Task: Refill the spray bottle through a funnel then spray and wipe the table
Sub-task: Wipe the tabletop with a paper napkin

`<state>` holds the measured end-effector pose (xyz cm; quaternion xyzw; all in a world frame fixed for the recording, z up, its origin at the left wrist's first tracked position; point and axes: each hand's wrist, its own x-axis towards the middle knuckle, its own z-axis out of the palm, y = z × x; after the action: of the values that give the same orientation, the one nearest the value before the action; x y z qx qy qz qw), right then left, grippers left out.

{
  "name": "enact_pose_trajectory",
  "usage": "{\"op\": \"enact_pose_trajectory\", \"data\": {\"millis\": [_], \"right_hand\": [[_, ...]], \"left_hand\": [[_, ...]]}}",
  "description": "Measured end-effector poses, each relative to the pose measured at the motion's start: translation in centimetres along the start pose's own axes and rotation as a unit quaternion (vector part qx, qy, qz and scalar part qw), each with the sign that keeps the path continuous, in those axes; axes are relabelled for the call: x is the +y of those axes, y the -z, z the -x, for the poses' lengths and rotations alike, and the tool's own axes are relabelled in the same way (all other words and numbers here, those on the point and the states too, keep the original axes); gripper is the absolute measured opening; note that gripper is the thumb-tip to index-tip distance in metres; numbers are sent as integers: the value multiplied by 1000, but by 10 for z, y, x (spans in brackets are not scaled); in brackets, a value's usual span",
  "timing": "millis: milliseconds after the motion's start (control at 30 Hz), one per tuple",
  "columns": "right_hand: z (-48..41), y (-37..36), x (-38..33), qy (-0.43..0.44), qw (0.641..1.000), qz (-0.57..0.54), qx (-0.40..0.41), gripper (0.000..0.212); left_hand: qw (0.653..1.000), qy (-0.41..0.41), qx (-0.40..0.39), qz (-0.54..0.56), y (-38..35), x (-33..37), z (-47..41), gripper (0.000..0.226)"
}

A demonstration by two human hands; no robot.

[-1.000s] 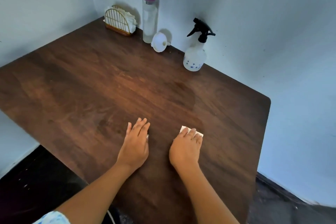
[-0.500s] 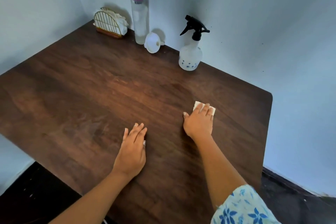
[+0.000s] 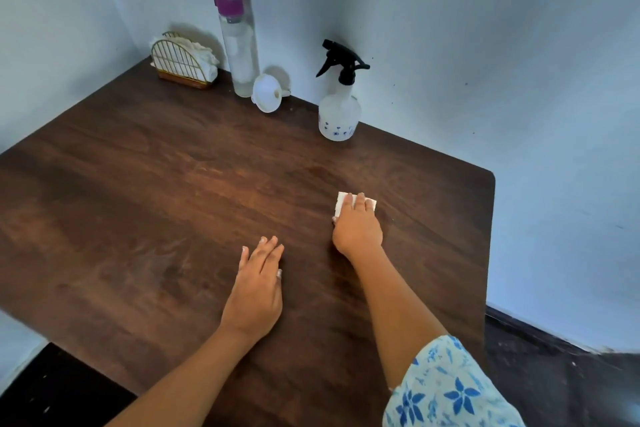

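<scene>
My right hand (image 3: 358, 227) presses a folded white tissue (image 3: 342, 202) flat against the dark wooden table (image 3: 138, 201), right of the middle. My left hand (image 3: 256, 291) lies flat on the table nearer to me, fingers together, holding nothing. A white spray bottle (image 3: 338, 107) with a black trigger head stands upright at the far edge by the wall. To its left a white funnel (image 3: 266, 94) lies on its side against a tall clear bottle (image 3: 238, 45) with a purple cap.
A gold wire napkin holder (image 3: 180, 62) with white napkins stands in the far left corner. Blue walls close the table's far sides. The table's right edge (image 3: 490, 236) drops to a dark floor.
My right hand has slid the tissue away from me and to the right across the table. My left hand has stayed flat in about the same spot.
</scene>
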<state>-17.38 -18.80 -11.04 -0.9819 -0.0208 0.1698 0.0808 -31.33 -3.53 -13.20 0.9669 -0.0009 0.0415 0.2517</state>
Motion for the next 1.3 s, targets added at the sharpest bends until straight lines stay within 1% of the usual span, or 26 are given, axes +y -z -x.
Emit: {"op": "enact_pose_trajectory", "data": {"millis": [100, 133, 167, 200, 233, 267, 300, 333, 367, 400, 433, 467, 533, 600, 667, 767, 833, 867, 933, 1000, 1033, 1133, 1167, 1200, 1233, 1300], "right_hand": [[30, -14, -7, -8, 995, 83, 49, 47], [45, -13, -13, 12, 991, 121, 59, 39], [56, -12, -16, 40, 984, 143, 100, 27], [66, -7, -18, 56, 985, 130, 103, 17], [70, -6, -19, 74, 990, 82, 84, 12], [73, -3, -17, 78, 996, 13, 44, 14], [76, 1, -16, 64, 995, -81, 10, 19], [78, 5, -13, 35, 979, -198, -13, 24], [81, 11, -9, 0, 946, -324, -19, 28], [87, 17, -7, -34, 896, -442, -29, 32], [94, 24, -4, -54, 841, -536, -34, 34], [101, 30, 0, -62, 797, -599, -35, 34], [115, 42, 8, -52, 748, -661, -26, 31], [135, 56, 12, -46, 723, -689, -9, 28], [155, 67, 14, -46, 711, -701, 8, 27], [184, 80, 16, -48, 712, -699, 47, 19], [198, 86, 19, -55, 715, -693, 76, 14], [205, 87, 22, -62, 714, -691, 91, 14], [218, 88, 28, -79, 716, -684, 118, 23], [230, 86, 36, -104, 713, -680, 137, 31], [235, 84, 42, -115, 702, -688, 144, 32], [248, 82, 61, -132, 641, -739, 160, 22], [251, 83, 67, -140, 638, -738, 169, 16], [254, 82, 73, -148, 650, -723, 181, 10], [256, 81, 80, -157, 676, -694, 191, 7], [257, 79, 96, -169, 721, -641, 203, 14]], "left_hand": [[1000, 2, 10, 17, 3, 1, -1, 54], [999, 4, 18, 26, 3, 2, -2, 55], [999, 12, 23, 41, 5, 5, -2, 56], [998, 20, 25, 61, 7, 9, -3, 54], [996, 30, 21, 82, 10, 14, -5, 51], [994, 34, 16, 106, 13, 19, -7, 48], [991, 40, 5, 129, 16, 25, -9, 47], [987, 48, -6, 152, 18, 30, -12, 50], [982, 58, -23, 177, 21, 36, -15, 54], [974, 68, -41, 212, 25, 41, -17, 57], [963, 79, -63, 251, 32, 48, -19, 59], [950, 83, -80, 289, 37, 54, -22, 60], [937, 68, -107, 326, 52, 66, -27, 53], [929, 32, -123, 348, 69, 79, -31, 37], [918, 13, -136, 373, 84, 90, -32, 25], [896, -12, -170, 411, 100, 107, -29, 30], [873, -21, -198, 445, 106, 118, -25, 24], [860, -24, -214, 462, 107, 124, -23, 18], [844, -33, -246, 475, 106, 135, -17, 9], [837, -33, -263, 479, 101, 145, -11, 16], [835, -24, -268, 480, 97, 151, -8, 22], [839, 8, -270, 473, 88, 171, -1, 31], [837, 16, -272, 474, 85, 177, 0, 29], [840, 14, -273, 469, 81, 184, 2, 25], [846, 0, -272, 458, 77, 189, 3, 17], [873, -57, -268, 404, 67, 200, 3, 7]]}}
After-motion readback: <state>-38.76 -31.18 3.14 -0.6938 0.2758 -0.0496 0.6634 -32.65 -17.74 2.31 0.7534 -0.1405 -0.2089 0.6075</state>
